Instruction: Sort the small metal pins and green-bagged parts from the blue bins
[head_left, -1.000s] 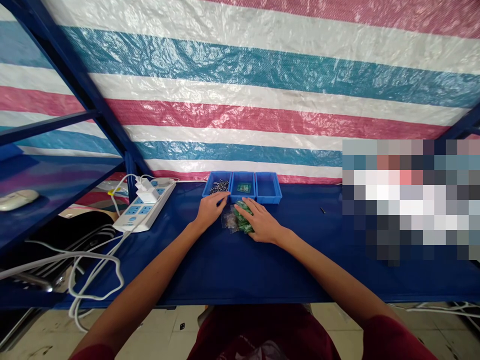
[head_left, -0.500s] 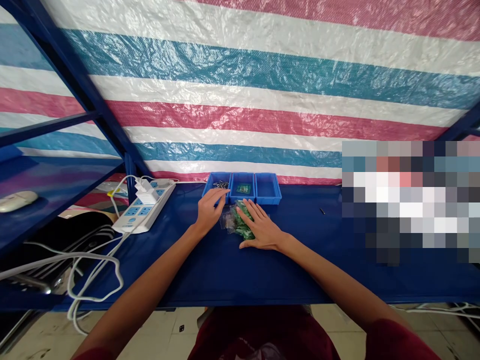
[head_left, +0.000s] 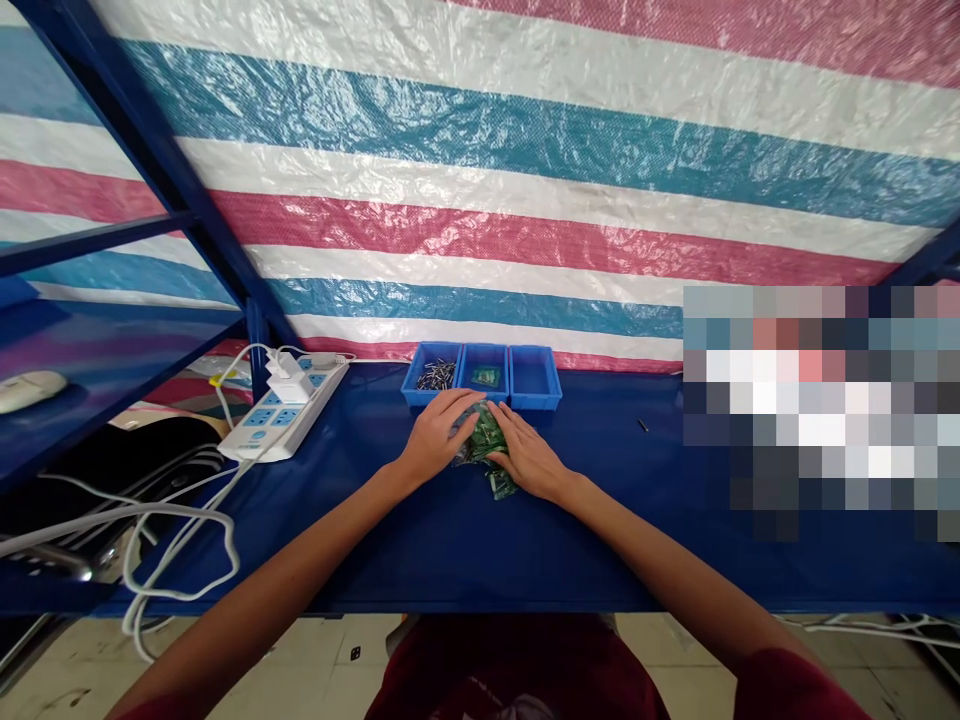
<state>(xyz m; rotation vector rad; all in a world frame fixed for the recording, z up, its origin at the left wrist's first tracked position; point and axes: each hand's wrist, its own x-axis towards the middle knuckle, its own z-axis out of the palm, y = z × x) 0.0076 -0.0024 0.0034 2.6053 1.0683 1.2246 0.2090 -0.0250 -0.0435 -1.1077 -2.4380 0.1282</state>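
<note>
A small pile of green packets (head_left: 487,432), which look like circuit boards in clear bags, lies on the blue table between my hands. My left hand (head_left: 435,438) rests along its left side, fingers stretched out and thumb apart. Against the right side lies my right hand (head_left: 534,458), also with extended fingers. One green packet (head_left: 501,485) sticks out toward me below the right thumb. Clear plastic shows by the left thumb, partly hidden. Just beyond, the left blue bin (head_left: 421,399) contains many small dark metal pieces, and the middle blue bin (head_left: 496,399) has a green packet inside.
A third blue bin (head_left: 534,403) adjoins the others on the right. Left stands a white power strip (head_left: 259,440) with plugged-in adapters and loose white cables (head_left: 187,540). A small dark pin-like piece (head_left: 643,425) lies right on the table (head_left: 645,540). Striped sheeting (head_left: 480,230) hangs behind.
My left hand has moved right and down, off the edge of the left bin onto the pile. My right hand has shifted slightly right, and the pile is squeezed closer together.
</note>
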